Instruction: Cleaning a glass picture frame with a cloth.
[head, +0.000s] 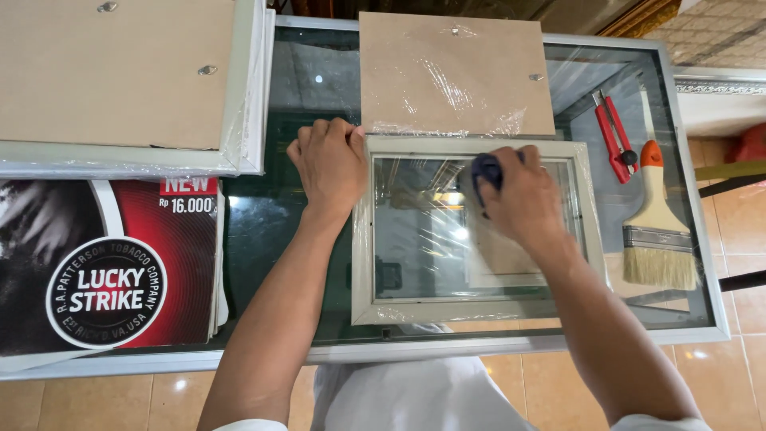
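A small silver picture frame (363, 239) with plastic wrap on its edges lies face down on the glass-topped counter (263, 215). My left hand (329, 164) presses on the frame's top left corner, fingers curled over the edge. A dark blue cloth or pad (484, 170) is held in my right hand (519, 195), which rests on the glass pane inside the frame near its top. The pane reflects light and shows the counter beneath.
A brown backing board (451, 72) in plastic wrap lies just behind the frame. Larger white frames with brown backs (120, 80) are stacked at the far left above a red and black poster (112, 271). A red cutter (613, 136) and a wide paintbrush (658, 231) lie at the right.
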